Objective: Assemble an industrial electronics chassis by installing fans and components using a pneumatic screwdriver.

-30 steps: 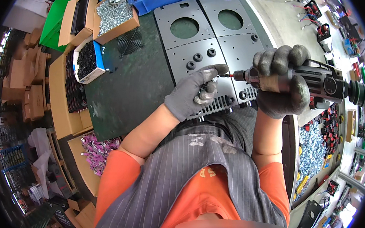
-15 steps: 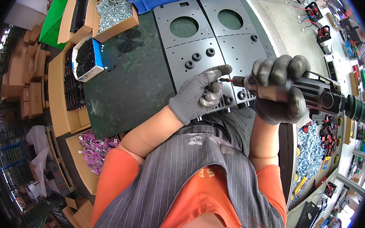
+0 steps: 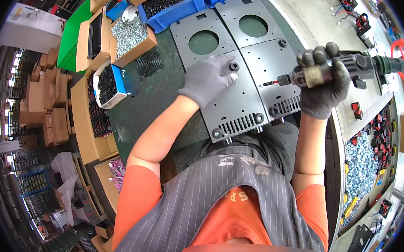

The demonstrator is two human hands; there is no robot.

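Two grey metal panels (image 3: 241, 93) lie side by side on the green table, each with a large round hole and a row of slots. Over the left panel, my left hand (image 3: 207, 79), in a grey glove, has thumb and fingers closed about a black rubber foot (image 3: 234, 66); whatever lies under its palm is hidden. My right hand (image 3: 324, 80) grips a power screwdriver (image 3: 351, 66) above the right panel. Its red bit (image 3: 269, 83) points left, with something small and silvery at the tip. Other black feet (image 3: 259, 117) sit at the panels' near corners.
Blue bins (image 3: 173, 7) of black parts stand beyond the panels. On the left are a carton of silver screws (image 3: 131, 39), a box of small black parts (image 3: 106, 84) and a black wire fan guard (image 3: 148, 63). Silvery parts (image 3: 362, 160) are piled at the right.
My left hand has left the bit tip and moved up and left onto the loose black feet. The screwdriver has swung right and away in my right hand. The whole view has shifted slightly.
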